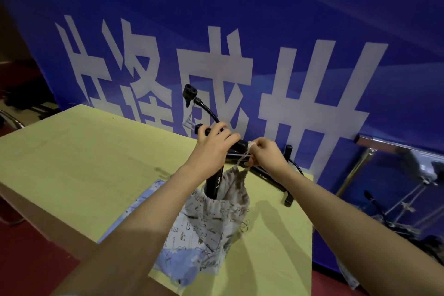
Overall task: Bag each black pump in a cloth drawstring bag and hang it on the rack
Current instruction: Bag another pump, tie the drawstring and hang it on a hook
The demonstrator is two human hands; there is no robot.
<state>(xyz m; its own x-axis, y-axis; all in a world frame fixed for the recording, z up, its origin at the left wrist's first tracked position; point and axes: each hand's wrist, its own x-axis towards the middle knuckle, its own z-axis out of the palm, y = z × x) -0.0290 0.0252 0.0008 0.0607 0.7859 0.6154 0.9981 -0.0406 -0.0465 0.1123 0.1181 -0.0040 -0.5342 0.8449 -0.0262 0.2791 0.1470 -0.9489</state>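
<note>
A blue banner [240,19] with white characters hangs behind the yellow-green table [84,163].

A blue banner [288,19] with large white characters fills the upper frame as a backdrop. Below it, a pale yellow-green wooden table [79,163] spans the lower left and centre. Dark red floor [28,259] shows at lower left. The light is dim.

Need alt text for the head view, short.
A person's left hand grips the handle of an upright black pump standing in a printed cloth drawstring bag, while the right hand pinches the drawstring. The bag sits on a yellow-green table before a blue banner.
</note>
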